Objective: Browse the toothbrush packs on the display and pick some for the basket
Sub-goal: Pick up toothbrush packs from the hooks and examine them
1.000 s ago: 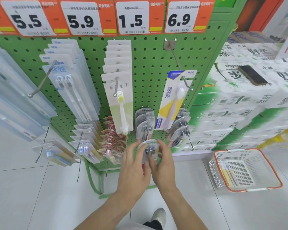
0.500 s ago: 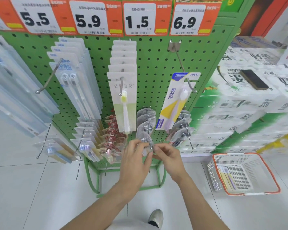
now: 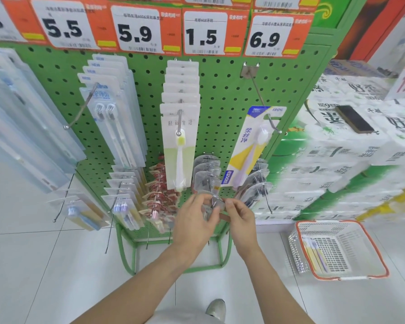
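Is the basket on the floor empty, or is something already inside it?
Not empty. The basket stands upright on the floor tiles, and a toothbrush pack with yellow and purple colours lies inside, near its left wall.

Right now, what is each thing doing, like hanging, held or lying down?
Left hand: holds the clear pack.
Right hand: pinches the same pack.
Clear pack: at its hook's tip, held by both hands.
Green toothbrush pack: hanging.
Yellow toothbrush pack: hanging, tilted.
Basket: on the floor, toothbrush packs inside.
Phone: lying on stacked tissue packs.
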`<state>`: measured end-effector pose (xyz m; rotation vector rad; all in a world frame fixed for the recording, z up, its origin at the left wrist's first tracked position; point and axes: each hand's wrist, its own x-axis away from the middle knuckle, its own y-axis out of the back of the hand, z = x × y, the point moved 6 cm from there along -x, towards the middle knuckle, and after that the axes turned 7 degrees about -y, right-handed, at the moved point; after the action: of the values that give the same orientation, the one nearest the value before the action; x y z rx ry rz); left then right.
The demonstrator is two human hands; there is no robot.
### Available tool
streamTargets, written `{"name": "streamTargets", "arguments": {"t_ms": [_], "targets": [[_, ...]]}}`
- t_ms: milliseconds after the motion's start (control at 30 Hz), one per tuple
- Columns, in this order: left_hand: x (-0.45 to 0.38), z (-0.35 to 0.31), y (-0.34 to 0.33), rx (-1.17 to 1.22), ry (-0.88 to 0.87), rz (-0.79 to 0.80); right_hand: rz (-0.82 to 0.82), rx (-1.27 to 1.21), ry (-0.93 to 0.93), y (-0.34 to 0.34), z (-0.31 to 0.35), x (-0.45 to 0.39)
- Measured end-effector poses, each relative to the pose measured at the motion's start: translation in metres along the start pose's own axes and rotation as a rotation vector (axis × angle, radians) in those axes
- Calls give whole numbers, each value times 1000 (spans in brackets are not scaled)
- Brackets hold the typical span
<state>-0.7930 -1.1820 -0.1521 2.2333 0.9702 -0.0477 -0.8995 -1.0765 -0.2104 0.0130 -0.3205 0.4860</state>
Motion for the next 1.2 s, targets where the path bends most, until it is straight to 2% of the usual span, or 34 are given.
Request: {"name": "streamTargets", "arguments": {"t_ms": [167, 400, 767, 1200], "targets": [[1, -2, 0, 11, -20, 23, -75, -81, -91, 5, -2, -17], [2, 0, 1, -12, -18, 38, 50, -64, -209, -15, -3, -44], [0, 1, 2, -38, -21, 75, 86, 199, -129, -17, 5, -67], [2, 5, -3, -75, -17, 85, 51, 164, -34, -17, 26, -57]]}}
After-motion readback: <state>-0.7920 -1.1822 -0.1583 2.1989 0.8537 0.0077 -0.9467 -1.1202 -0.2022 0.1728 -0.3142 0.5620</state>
